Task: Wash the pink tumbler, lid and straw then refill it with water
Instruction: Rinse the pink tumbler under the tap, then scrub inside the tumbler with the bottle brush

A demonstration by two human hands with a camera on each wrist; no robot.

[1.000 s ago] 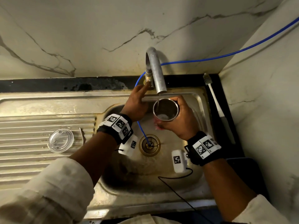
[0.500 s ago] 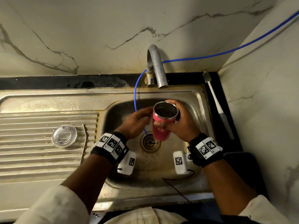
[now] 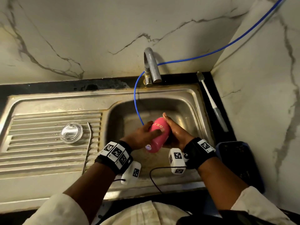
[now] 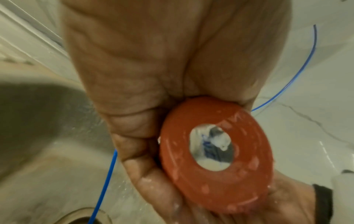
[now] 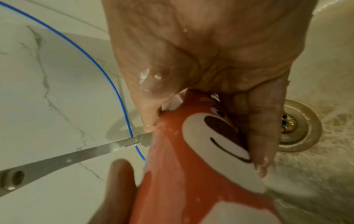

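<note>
Head view, pink tumbler (image 3: pixel 158 137) tilted, between left hand (image 3: pixel 140 137), right hand (image 3: pixel 177 133)

The pink tumbler (image 3: pixel 159 136) carries pale lettering near its far end in the head view; "TSO" can be made out, possibly part of a longer word cut off by the curve. The black-and-white square code markers on both wristbands (image 3: pixel 116 153) hold no readable characters.
</note>
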